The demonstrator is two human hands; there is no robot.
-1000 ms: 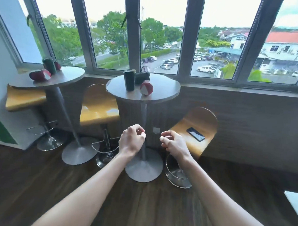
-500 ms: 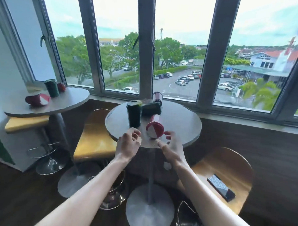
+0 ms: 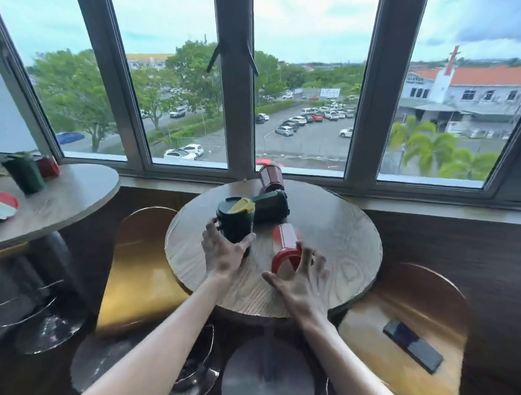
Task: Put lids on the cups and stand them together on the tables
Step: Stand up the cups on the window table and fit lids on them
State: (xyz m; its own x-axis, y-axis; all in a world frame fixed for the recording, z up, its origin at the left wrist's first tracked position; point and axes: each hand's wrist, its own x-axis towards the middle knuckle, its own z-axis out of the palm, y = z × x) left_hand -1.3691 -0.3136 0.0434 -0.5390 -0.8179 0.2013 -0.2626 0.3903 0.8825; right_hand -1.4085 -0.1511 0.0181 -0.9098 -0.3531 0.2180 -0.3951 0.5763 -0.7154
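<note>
On the round wooden table [image 3: 337, 245] a dark green cup [image 3: 235, 223] stands upright with a yellow-flapped lid. My left hand [image 3: 224, 255] wraps its lower part, thumb on the right, fingers on the left. A second green cup [image 3: 272, 205] lies on its side just behind it. A red cup [image 3: 285, 246] lies on its side with its lidded end towards me. My right hand [image 3: 300, 285] is spread around that end, fingers apart. Another red cup [image 3: 271, 177] sits at the table's far edge.
A second round table [image 3: 74, 195] at the left holds an upright green cup [image 3: 24, 173], a red cup [image 3: 47, 165] behind it and a red cup [image 3: 0, 205] lying on its side. Yellow stools [image 3: 142, 270] flank the tables; a phone [image 3: 412, 345] lies on the right stool.
I have come close to the middle table. Both hands went from hanging in front of me to over the tabletop, the left onto the upright green cup, the right around the lying red cup.
</note>
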